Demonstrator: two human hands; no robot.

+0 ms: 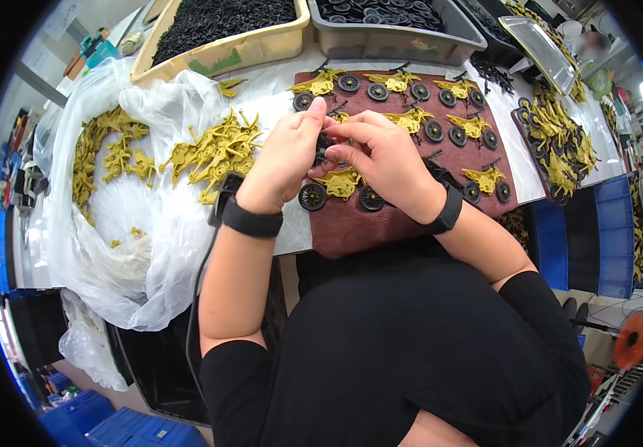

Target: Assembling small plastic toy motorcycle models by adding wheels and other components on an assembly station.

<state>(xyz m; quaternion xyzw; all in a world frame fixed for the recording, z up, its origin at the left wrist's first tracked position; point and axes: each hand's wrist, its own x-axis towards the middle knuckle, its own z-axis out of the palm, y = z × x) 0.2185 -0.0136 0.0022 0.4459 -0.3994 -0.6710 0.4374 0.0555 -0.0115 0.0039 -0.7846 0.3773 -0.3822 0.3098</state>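
bare brown mat (351, 231) before the hands, toy motorcycles (403, 82) crowding beyond, bins (388, 37) walling the far edge

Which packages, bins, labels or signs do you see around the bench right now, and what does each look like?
Clear bag: left of the hands, crumpled plastic sheet holding yellow parts.
Beige bin: top left, rectangular, full of black parts, green label patch on its front.
Grey bin: top centre, rectangular, holds black wheels.
Blue crates: right of the table, stacked.
No screens visible.
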